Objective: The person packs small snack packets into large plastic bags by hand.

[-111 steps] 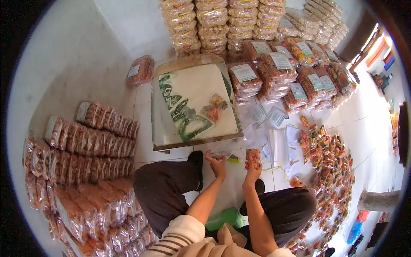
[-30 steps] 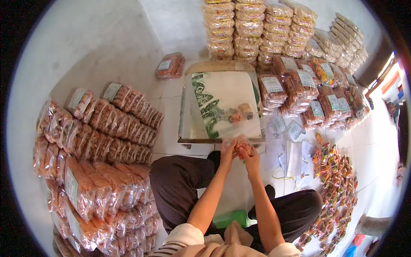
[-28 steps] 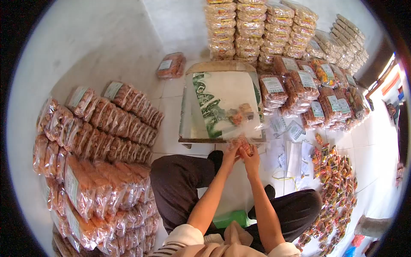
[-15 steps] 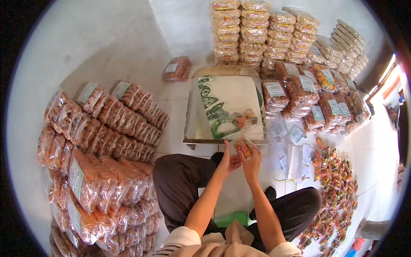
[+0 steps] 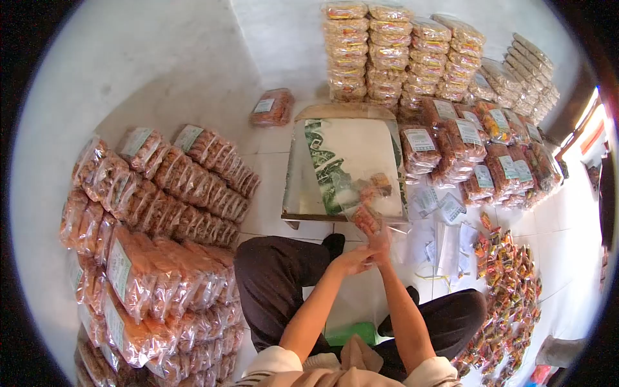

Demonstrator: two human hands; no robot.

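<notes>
My right hand (image 5: 380,244) is closed at the lower end of a small snack packet (image 5: 366,220), just over the front edge of a low table (image 5: 303,213). Clear plastic shows around this packet, and more small reddish-brown packets (image 5: 375,186) lie beyond it on the tabletop. Close against the right hand, my left hand (image 5: 353,260) has its fingers bent together. Whatever they hold is hidden. Under the packets lies a white sheet with a green print (image 5: 354,148).
Bagged snacks (image 5: 161,174) are piled along the left. Tall stacks of pale bags (image 5: 387,51) and labelled brown bags (image 5: 458,138) stand behind and right. Loose small packets (image 5: 506,284) cover the floor at right, near printed labels (image 5: 451,208). One bag (image 5: 272,108) lies by the wall.
Both hands have come closer together and nearer my body, the left moving beside the right. The held packet has tilted and sits lower. The view has shifted slightly.
</notes>
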